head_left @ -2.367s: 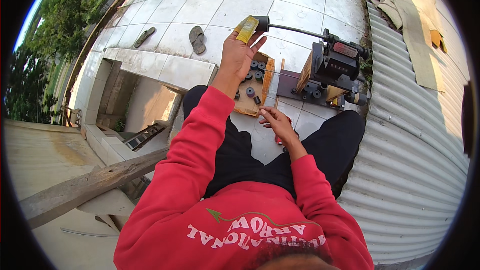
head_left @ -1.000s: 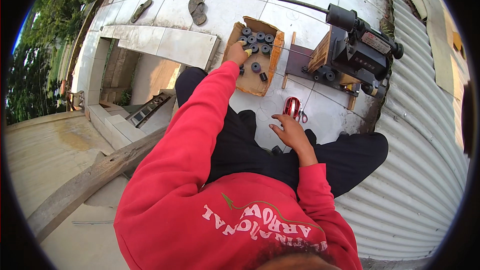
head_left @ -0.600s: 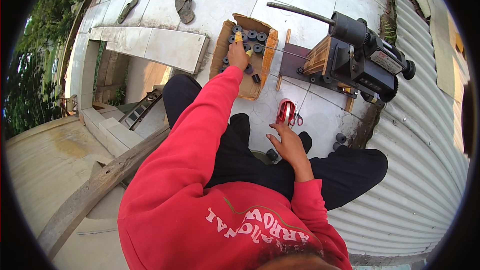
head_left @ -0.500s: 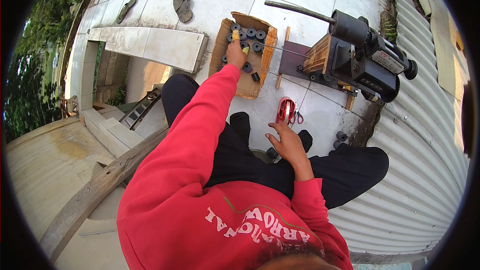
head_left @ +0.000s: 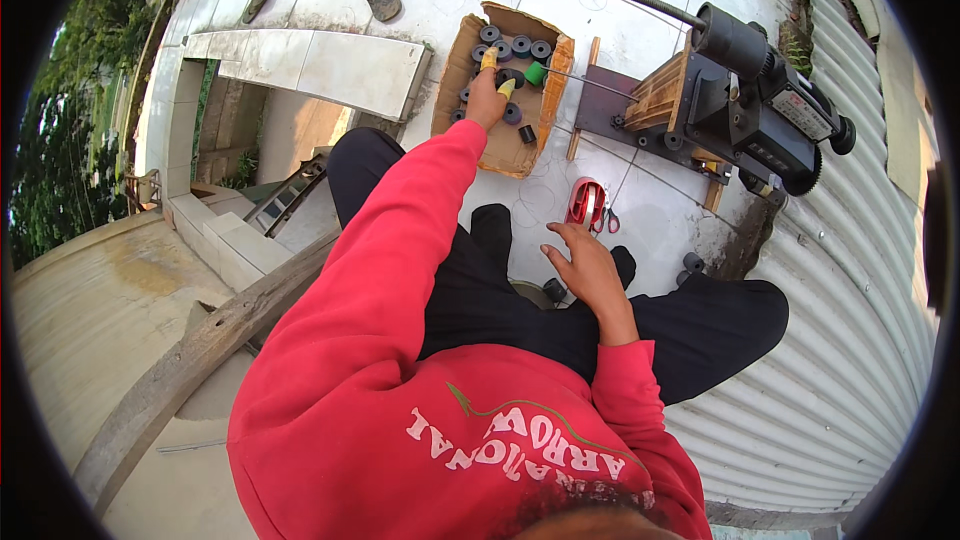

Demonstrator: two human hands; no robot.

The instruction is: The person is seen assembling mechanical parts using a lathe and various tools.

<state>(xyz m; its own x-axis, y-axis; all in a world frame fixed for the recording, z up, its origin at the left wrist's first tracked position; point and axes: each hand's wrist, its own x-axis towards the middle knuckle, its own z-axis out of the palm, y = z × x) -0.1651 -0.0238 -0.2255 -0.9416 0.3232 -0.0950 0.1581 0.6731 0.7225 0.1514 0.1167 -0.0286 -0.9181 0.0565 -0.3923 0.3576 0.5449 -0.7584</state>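
Note:
My left hand, with yellow coverings on its thumb and a finger, reaches into an open cardboard box. Its thumb and fingers are closed about a dark spool. Right beside that spool lies a green spool, and several other dark spools with holed ends are spread through the box. My right hand hovers over my lap with fingers apart and nothing in it. Ahead of its fingertips, a red tape dispenser and red-handled scissors rest on the tiles.
A black motorised machine with a threaded rod stands right of the box. Its thin metal rod extends over the box rim. Loose dark spools lie by my right knee. Corrugated sheeting bounds the right; a tiled ledge, the left.
The view has shifted a little. Inside the box, a green spool side now shows where a dark spool end was, next to my left hand. My right hand stays open.

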